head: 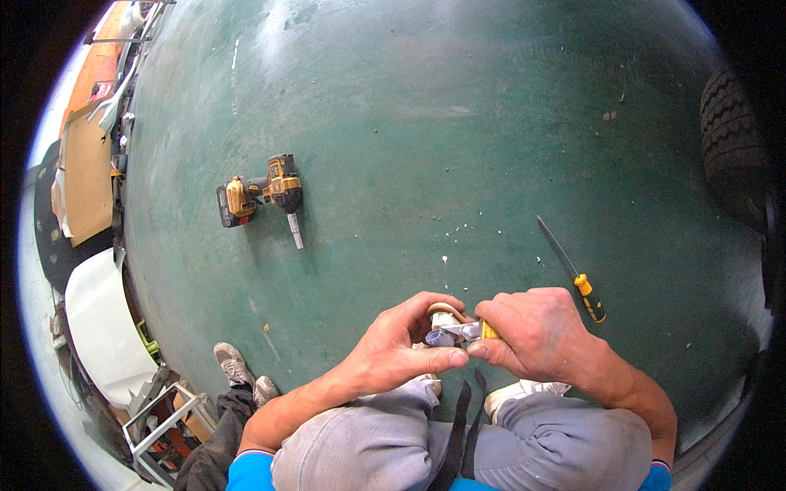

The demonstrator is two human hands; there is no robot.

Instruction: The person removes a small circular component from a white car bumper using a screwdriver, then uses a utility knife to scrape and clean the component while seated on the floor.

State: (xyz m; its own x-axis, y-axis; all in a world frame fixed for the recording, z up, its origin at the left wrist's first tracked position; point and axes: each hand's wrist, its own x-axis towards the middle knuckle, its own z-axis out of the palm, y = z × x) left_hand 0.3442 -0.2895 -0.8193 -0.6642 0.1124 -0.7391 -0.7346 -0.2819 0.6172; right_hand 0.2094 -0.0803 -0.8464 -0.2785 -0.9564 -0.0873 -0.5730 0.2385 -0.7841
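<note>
My left hand (399, 340) is curled around a small white plastic part (443, 319) with an orange-brown round rim on top. A grey-blue piece (439, 337) sits against its lower side. In my right hand (537, 331) is a yellow-bodied tool (489, 330), apparently a utility knife, most of it hidden by the fingers. Its flat metal end points left and meets the part between my two hands. Both thumbs lie close together below the part. Just beyond my right hand, a screwdriver (582, 283) with a yellow and black handle lies on the floor.
A yellow and black cordless impact wrench (282, 184) with a long socket lies on the green floor (393, 153). Small white scraps are scattered ahead. A tyre (734, 138) stands right. Another person's shoe (233, 365), a white panel (104, 331), cardboard (89, 178) and a metal frame (166, 417) are left.
</note>
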